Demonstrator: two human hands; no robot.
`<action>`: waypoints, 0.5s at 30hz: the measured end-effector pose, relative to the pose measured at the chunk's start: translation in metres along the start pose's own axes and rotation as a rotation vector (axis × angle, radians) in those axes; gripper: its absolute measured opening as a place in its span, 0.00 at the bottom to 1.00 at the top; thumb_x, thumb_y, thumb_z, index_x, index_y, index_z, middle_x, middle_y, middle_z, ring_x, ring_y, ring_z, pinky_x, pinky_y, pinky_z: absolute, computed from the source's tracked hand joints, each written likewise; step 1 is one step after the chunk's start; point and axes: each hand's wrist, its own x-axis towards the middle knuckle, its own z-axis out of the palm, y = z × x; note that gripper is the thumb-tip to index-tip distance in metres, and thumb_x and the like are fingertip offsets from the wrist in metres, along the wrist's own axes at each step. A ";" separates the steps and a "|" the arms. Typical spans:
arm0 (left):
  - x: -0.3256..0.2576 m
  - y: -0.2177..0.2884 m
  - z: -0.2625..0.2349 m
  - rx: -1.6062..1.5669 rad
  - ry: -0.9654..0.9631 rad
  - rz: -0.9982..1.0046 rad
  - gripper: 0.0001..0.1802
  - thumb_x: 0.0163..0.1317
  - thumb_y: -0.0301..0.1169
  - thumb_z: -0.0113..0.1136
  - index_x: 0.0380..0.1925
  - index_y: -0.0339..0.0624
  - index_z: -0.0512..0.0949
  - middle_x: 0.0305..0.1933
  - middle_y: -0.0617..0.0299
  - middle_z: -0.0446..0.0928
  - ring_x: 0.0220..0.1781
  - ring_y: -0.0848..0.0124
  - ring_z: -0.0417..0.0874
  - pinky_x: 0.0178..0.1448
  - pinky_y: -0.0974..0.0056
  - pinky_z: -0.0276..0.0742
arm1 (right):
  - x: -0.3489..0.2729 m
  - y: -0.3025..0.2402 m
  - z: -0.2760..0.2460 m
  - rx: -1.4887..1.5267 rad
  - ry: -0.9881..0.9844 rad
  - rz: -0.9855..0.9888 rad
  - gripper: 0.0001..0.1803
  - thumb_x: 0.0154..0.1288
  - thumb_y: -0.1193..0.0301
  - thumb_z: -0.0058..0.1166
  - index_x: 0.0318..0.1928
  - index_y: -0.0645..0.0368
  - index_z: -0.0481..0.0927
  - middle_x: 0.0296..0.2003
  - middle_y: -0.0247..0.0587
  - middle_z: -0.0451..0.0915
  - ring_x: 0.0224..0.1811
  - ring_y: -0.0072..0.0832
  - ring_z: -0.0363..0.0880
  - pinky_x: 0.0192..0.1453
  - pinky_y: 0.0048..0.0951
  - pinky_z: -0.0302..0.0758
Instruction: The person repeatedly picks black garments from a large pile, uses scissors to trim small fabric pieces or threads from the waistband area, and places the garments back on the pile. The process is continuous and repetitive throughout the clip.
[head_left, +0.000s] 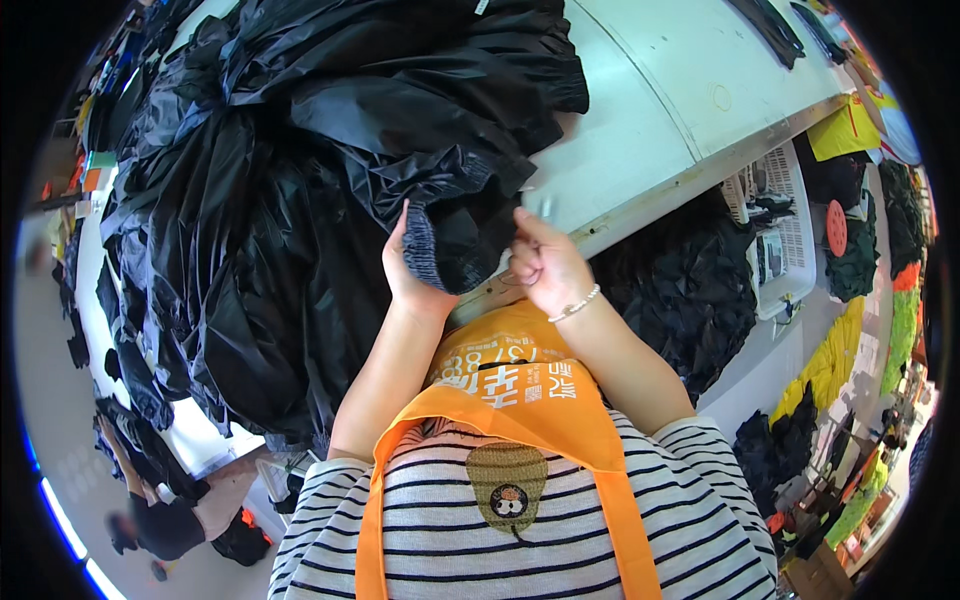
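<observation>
A large heap of shiny black garments (300, 160) covers the left and middle of the table. My left hand (410, 272) is closed on the gathered elastic edge (422, 248) of one black garment and holds its opening up toward me. Beside the opening's other side, my right hand (548, 268) is closed, its fingers curled and the index finger raised. A small shiny glint shows by its fingertips; what the hand grips, if anything, I cannot make out. A beaded bracelet circles that wrist.
The white table (640, 100) runs off to the upper right, its front edge near my right arm. Below it lie a dark cloth pile (680, 290) and a white plastic basket (785, 240). Yellow cloth (825, 360) lies farther right. A person (170, 520) bends at lower left.
</observation>
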 end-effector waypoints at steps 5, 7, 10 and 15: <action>-0.003 0.045 -0.035 1.604 0.414 -0.129 0.33 0.66 0.50 0.52 0.16 0.29 0.79 0.11 0.54 0.75 0.15 0.66 0.79 0.26 0.67 0.74 | -0.038 -0.046 0.033 -0.481 -0.124 -0.556 0.08 0.65 0.71 0.59 0.31 0.57 0.74 0.17 0.21 0.60 0.14 0.10 0.53 0.19 0.17 0.50; -0.016 0.051 0.009 1.754 0.416 -0.282 0.32 0.67 0.49 0.52 0.16 0.31 0.80 0.12 0.54 0.76 0.15 0.67 0.78 0.26 0.66 0.73 | -0.038 -0.057 0.042 -0.480 -0.099 -0.560 0.08 0.65 0.71 0.59 0.31 0.57 0.74 0.17 0.21 0.61 0.14 0.10 0.53 0.19 0.17 0.50; -0.044 0.060 0.072 2.049 0.331 -0.052 0.25 0.66 0.38 0.54 0.14 0.32 0.79 0.10 0.60 0.72 0.12 0.74 0.73 0.21 0.71 0.70 | -0.035 -0.067 0.042 -0.470 -0.109 -0.523 0.08 0.63 0.73 0.61 0.30 0.59 0.75 0.18 0.21 0.64 0.14 0.10 0.55 0.18 0.16 0.50; -0.022 0.033 0.126 2.142 -0.698 0.842 0.26 0.43 0.31 0.72 0.47 0.43 0.78 0.57 0.56 0.76 0.64 0.58 0.72 0.69 0.50 0.62 | -0.043 -0.065 0.051 -0.466 -0.124 -0.396 0.07 0.64 0.72 0.60 0.30 0.57 0.75 0.17 0.20 0.63 0.13 0.09 0.54 0.17 0.17 0.48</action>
